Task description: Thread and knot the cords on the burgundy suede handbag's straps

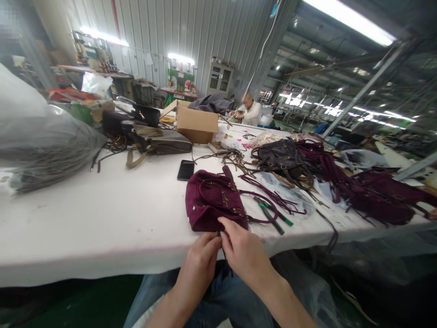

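A maroon suede handbag (213, 200) lies on the white table (102, 218) right in front of me. Both my hands meet at the bag's near edge, at the table's front. My left hand (200, 262) is closed in a pinch on a thin dark cord or strap end beneath the bag. My right hand (244, 250) has its fingers pressed together on the same spot, touching the bag's lower edge. Green-handled pliers (271, 214) lie just right of the bag among maroon straps.
A black phone (186, 170) lies beyond the bag. Further right are a dark brown bag (280, 157) and several maroon bags (372, 191). A cardboard box (196, 123), dark bags and a large plastic-wrapped bundle (41, 136) stand at the left. A person sits at the far end.
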The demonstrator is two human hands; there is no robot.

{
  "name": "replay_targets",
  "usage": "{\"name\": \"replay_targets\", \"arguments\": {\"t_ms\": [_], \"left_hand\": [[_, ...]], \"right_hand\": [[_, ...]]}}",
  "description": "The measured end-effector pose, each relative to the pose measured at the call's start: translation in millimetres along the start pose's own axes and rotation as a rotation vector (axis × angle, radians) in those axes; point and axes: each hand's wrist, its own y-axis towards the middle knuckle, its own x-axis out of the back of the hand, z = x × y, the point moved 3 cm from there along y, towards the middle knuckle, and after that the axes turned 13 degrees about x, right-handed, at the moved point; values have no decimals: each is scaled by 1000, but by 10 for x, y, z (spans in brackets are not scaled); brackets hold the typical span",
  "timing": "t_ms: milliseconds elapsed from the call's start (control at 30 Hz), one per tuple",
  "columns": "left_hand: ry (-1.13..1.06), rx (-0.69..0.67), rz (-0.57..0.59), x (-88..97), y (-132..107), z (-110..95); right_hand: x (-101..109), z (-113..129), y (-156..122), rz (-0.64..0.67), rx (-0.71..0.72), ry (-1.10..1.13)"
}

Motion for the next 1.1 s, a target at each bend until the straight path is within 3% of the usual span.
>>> {"name": "replay_targets", "arguments": {"t_ms": [133, 267, 400, 600, 767, 867, 1100], "left_hand": [[-211, 207, -7, 0, 1, -18], [-311, 357, -46, -21, -57, -1], [-343, 451, -73, -44, -79, -5], [-369, 441, -10, -74, -75, -87], [-389, 373, -3, -66, -91, -90], [-356, 365, -7, -53, -97, -52], [-303, 448, -68, -1, -109, 66]], "right_hand": [[-170, 38, -268, -262, -20, 134], [-299, 113, -447, -328, -45, 257], [-276, 124, -438, -334, -131, 360], [-259, 54, -331, -267, -312, 627], [-384, -28, -323, -272, -531, 1029], [-441, -71, -329, -257, -592, 1219], [-488, -136, -317, -257, -604, 1148]]}}
